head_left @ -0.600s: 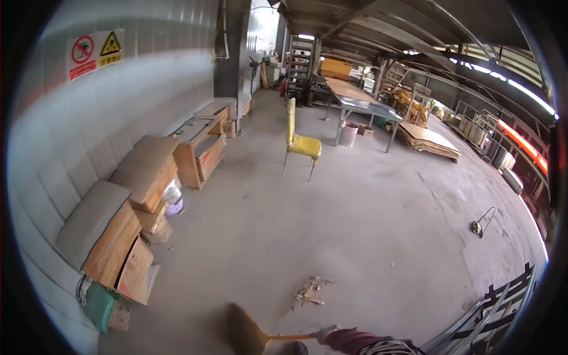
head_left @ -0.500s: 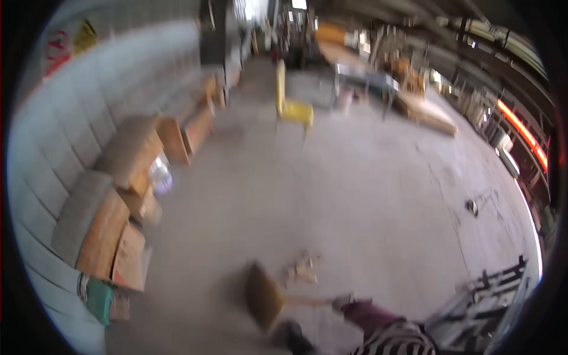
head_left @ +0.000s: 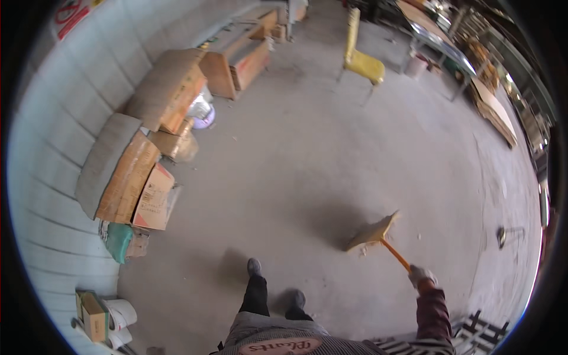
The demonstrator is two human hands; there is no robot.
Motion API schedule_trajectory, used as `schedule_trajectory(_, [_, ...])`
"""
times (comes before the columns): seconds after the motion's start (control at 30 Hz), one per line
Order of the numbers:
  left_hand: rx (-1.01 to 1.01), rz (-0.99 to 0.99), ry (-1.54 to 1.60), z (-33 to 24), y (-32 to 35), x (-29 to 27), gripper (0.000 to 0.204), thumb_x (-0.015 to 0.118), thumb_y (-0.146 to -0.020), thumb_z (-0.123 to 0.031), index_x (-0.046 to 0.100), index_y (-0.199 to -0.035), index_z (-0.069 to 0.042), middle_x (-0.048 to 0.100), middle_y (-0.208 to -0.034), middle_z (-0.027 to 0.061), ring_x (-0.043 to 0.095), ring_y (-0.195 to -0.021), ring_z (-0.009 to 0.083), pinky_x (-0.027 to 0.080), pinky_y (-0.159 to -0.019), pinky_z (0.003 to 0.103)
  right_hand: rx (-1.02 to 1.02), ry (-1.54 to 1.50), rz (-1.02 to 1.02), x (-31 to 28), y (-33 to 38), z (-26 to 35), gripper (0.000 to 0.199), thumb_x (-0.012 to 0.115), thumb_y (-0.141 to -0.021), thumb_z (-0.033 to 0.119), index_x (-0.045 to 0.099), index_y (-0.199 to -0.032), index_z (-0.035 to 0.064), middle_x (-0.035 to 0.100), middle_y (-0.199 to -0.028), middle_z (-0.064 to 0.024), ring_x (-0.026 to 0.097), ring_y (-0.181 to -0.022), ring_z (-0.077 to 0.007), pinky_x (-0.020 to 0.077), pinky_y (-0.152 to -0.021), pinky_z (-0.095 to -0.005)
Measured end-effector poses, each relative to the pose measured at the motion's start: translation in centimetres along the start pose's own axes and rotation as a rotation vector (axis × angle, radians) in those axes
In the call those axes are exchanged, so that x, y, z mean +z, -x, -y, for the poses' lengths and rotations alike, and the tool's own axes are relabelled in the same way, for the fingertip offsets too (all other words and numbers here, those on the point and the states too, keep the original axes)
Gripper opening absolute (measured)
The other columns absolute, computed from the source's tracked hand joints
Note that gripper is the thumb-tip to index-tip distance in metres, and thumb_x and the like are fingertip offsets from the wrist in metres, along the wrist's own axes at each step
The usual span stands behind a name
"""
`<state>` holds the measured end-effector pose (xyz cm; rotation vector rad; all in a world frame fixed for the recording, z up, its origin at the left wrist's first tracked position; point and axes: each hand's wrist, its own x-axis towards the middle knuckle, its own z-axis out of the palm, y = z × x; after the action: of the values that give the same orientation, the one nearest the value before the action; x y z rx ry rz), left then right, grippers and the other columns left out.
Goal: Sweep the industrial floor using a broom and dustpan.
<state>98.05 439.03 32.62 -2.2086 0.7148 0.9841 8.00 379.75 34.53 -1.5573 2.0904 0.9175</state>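
Observation:
My right hand [head_left: 423,277], in a light glove, is closed round the orange handle of a broom [head_left: 373,232]. The forearm, in a dark red sleeve, reaches forward from the lower right. The broom's wide, tan head is tilted over the concrete floor and casts a shadow to its left. Small pale scraps [head_left: 363,251] lie at its near edge. My left hand is out of the picture.
Cardboard boxes [head_left: 155,198] and a green bag [head_left: 119,241] line the left wall. White buckets [head_left: 121,313] stand at lower left. A yellow chair [head_left: 364,65] is ahead, with a metal table [head_left: 441,44] to its right. A black rack [head_left: 480,334] stands at lower right.
The view has tipped down, so my legs and shoes now show. My right hand has swung the broom rightward, still gripping it. The scraps seen beyond the broom earlier are now not visible there.

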Motion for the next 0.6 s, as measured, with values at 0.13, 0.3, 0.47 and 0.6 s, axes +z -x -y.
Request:
schedule_trajectory(0.13, [-0.022,0.015,-0.045,-4.5,-0.3,3.7,0.031,0.056,-0.084,-0.029,0.068,-0.098,-0.004,0.067,-0.098,0.0199,0.063,-0.091,0.0361,0.05,-0.08,0.046,0.01,-0.197,-0.018,-3.3,-0.4,4.9,0.044,0.047,-0.09,0.038,0.051,-0.133,0.0324,0.066,-0.07,-0.0089,0.062,-0.052,-0.0191,0.0496,-0.045,-0.0351])
schedule_trajectory(0.3, [0.298,-0.233,-0.208,-14.2,-11.4,-6.0,0.026,0.059,-0.078,-0.025,0.071,-0.089,-0.005,0.071,-0.091,0.0141,0.069,-0.081,0.03,0.053,-0.071,0.046,-0.377,-0.142,-0.06,-13.2,-1.7,26.4,0.047,0.048,-0.089,0.039,0.048,-0.135,0.0294,0.065,-0.103,-0.0229,0.063,-0.095,-0.0393,0.0482,-0.078,-0.0477])
schedule_trajectory(0.47, [-0.219,-0.269,1.15,-26.0,-7.1,-22.5,0.019,0.061,-0.068,-0.016,0.063,-0.066,0.002,0.055,-0.059,0.0037,0.05,-0.055,0.0134,0.04,-0.05,0.034,-0.733,0.083,0.088,-22.6,-5.1,51.9,0.047,0.042,-0.091,0.04,0.04,-0.138,0.0357,0.066,-0.104,-0.0168,0.064,-0.097,-0.0373,0.0481,-0.082,-0.0524])
schedule_trajectory(0.6, [-0.419,-0.302,1.032,-23.4,-4.2,-17.2,0.023,0.061,-0.066,-0.02,0.061,-0.061,0.002,0.054,-0.051,0.0134,0.05,-0.049,0.02,0.04,-0.049,0.041,-1.034,0.181,0.024,-24.4,-11.7,71.0,0.041,0.039,-0.094,0.037,0.047,-0.134,0.0361,0.065,-0.114,-0.0083,0.064,-0.102,-0.0328,0.0477,-0.085,-0.0481])
